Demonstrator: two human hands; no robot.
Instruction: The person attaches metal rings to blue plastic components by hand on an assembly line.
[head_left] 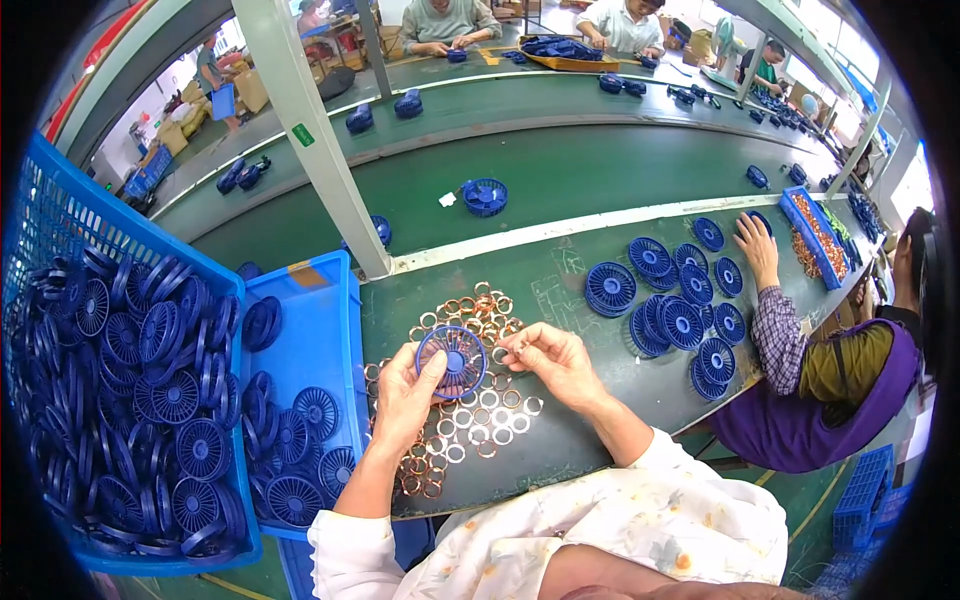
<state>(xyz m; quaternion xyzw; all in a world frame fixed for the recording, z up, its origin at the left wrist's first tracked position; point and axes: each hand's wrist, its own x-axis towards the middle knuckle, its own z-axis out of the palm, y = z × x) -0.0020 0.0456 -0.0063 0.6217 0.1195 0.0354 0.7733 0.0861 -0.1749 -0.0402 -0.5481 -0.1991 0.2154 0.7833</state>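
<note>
My left hand (402, 398) grips a round blue fan grille (462, 384) by its left rim, thumb over the front. To its right, my right hand (562, 372) is closed in a pinch, with a small metal ring (518, 347) partly hidden at its fingertips. Beneath and around both hands lie many loose rings (490, 420), copper-coloured and silver, spread on the green tabletop (560, 455). More blue grilles (682, 322) stand in low stacks to the right.
At left, a blue crate (130, 215) is heaped with grilles, beside a shallower blue bin (300, 365). A co-worker's hand (757, 245) touches a grille at right, near a blue tray (812, 240). A white post (310, 140) rises before the green conveyor belt (580, 170).
</note>
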